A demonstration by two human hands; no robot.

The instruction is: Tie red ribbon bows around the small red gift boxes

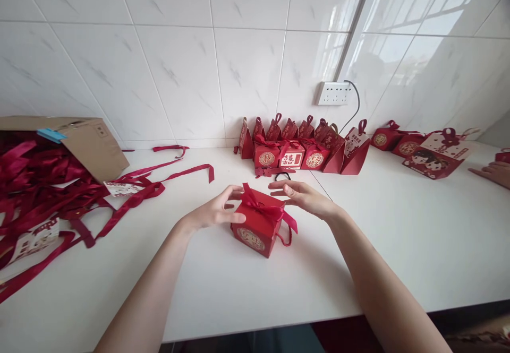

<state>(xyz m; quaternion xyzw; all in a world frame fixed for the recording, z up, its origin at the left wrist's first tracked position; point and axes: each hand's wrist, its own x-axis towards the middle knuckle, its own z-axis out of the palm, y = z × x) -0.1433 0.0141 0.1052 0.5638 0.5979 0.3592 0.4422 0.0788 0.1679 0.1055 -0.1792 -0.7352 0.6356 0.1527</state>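
Observation:
A small red gift box [257, 228] tied with a red ribbon bow [258, 204] stands on the white table [239, 289] in front of me. My left hand [217, 211] rests against the box's left side, fingers curled towards the bow. My right hand [303, 196] hovers just over the box's right top corner with fingers stretched out flat. Neither hand grips the box firmly.
A row of finished red boxes [292, 148] lines the tiled wall behind. More boxes [430, 154] sit at the right, near another person's hand [494, 172]. A heap of red ribbons [48, 194] and a cardboard box [85, 140] fill the left. A wall socket [333, 93] is above.

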